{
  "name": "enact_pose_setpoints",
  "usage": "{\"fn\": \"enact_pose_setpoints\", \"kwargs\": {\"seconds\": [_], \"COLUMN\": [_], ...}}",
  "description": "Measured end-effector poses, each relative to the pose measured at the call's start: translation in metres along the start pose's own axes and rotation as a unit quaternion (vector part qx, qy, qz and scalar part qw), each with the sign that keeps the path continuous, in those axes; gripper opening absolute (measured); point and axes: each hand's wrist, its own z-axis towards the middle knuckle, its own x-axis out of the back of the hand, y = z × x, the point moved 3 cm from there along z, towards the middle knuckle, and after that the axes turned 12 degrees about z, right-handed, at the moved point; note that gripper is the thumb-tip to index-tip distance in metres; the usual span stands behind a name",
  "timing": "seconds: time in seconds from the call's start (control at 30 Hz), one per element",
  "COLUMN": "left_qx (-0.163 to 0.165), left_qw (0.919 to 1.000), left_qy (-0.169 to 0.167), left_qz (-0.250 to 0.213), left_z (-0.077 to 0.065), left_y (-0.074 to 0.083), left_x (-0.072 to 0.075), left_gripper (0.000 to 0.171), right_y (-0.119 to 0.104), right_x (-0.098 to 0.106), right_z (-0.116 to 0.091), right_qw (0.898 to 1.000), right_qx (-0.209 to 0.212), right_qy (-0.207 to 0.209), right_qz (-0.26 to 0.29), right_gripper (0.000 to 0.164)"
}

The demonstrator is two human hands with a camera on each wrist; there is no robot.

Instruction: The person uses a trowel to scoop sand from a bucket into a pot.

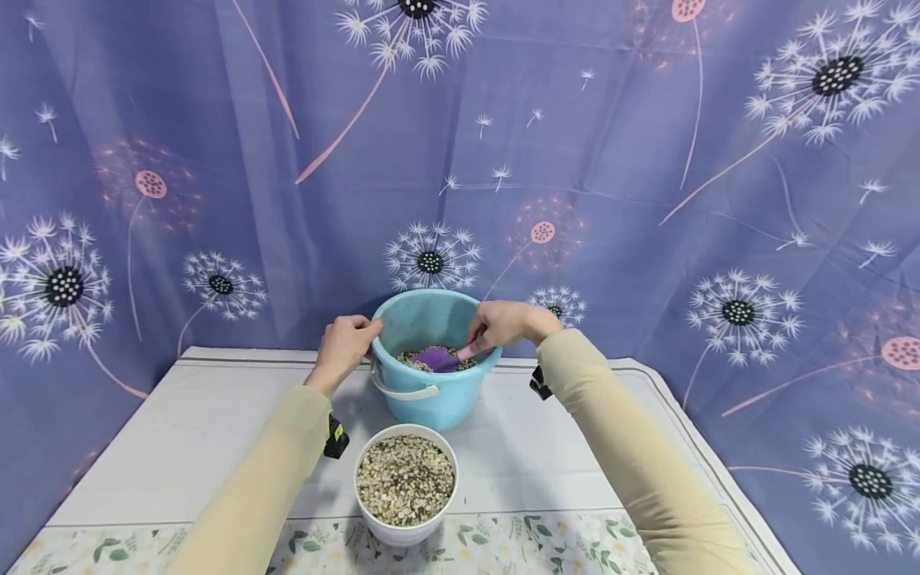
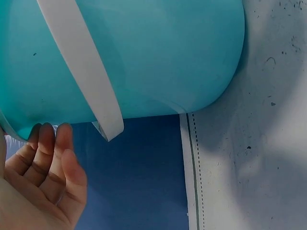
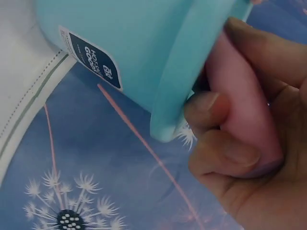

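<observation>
A light-blue bucket (image 1: 431,399) stands on the table against the curtain, with a layer of mixed grains (image 1: 411,359) low inside. My left hand (image 1: 345,345) grips the bucket's rim on its left side; in the left wrist view its fingers (image 2: 46,139) bend up under the rim. Reaching in over the right rim, my right hand (image 1: 501,322) holds a toy shovel by its pink handle (image 3: 244,105). The shovel's purple blade (image 1: 437,358) lies at the grains inside the bucket. In front stands a white tub (image 1: 402,535), filled nearly to its rim with mixed grains (image 1: 406,479).
The bucket's white handle (image 1: 406,393) hangs down on the near side. A white cloth (image 1: 546,455) covers the table, with a leaf-print strip (image 1: 532,543) along the near edge. Behind hangs a blue dandelion-print curtain (image 1: 323,239). Small dark specks lie on the cloth.
</observation>
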Motion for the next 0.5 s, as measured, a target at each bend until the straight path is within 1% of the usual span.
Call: {"fn": "enact_pose_setpoints", "kwargs": {"seconds": [0.1, 0.2, 0.27, 0.37, 0.5], "left_qx": [0.002, 0.003, 0.003, 0.003, 0.0], "left_qw": [1.0, 1.0, 1.0, 1.0, 1.0], "left_qy": [0.002, 0.004, 0.004, 0.005, 0.001], "left_qz": [0.003, 0.006, 0.006, 0.007, 0.005], "left_z": [0.0, -0.001, -0.001, -0.002, -0.001], "left_y": [0.0, 0.0, 0.001, 0.002, 0.001], "left_x": [0.001, 0.001, 0.001, 0.001, 0.003], "left_gripper": [0.037, 0.037, 0.037, 0.038, 0.039], "right_y": [0.005, 0.01, 0.013, 0.018, 0.024], "right_x": [0.004, 0.005, 0.006, 0.008, 0.013], "right_z": [-0.004, -0.006, -0.008, -0.01, -0.012], "right_qw": [0.999, 0.995, 0.993, 0.99, 0.983], "right_qx": [-0.008, -0.014, -0.012, -0.01, -0.02], "right_qy": [-0.001, 0.002, 0.004, 0.009, 0.024], "right_qz": [0.053, 0.099, 0.116, 0.138, 0.183], "right_gripper": [0.021, 0.017, 0.015, 0.016, 0.016]}}
